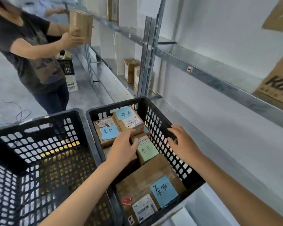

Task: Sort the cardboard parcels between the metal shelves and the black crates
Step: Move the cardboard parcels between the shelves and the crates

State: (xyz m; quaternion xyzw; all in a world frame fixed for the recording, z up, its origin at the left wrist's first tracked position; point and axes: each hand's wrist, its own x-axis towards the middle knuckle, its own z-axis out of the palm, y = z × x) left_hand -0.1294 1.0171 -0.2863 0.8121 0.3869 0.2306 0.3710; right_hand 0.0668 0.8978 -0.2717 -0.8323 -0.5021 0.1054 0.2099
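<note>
Two black crates stand side by side in front of me. The right crate [160, 121] holds several cardboard parcels with blue or green notes. My left hand [123, 146] reaches into it and grips the left side of the parcel with the green note [148, 151]. My right hand [183, 141] hovers over the crate's right wall, fingers spread, holding nothing. A large parcel with a blue note [153, 186] lies nearest me. The left crate [39, 144] looks empty of parcels.
Metal shelves [211, 74] run along the right wall, with a few cardboard boxes [131, 69] on a lower level and a large printed box [279, 82] at far right. Another person [28, 51] at left lifts a parcel [81, 25] toward the shelf. More crates [67, 67] sit behind.
</note>
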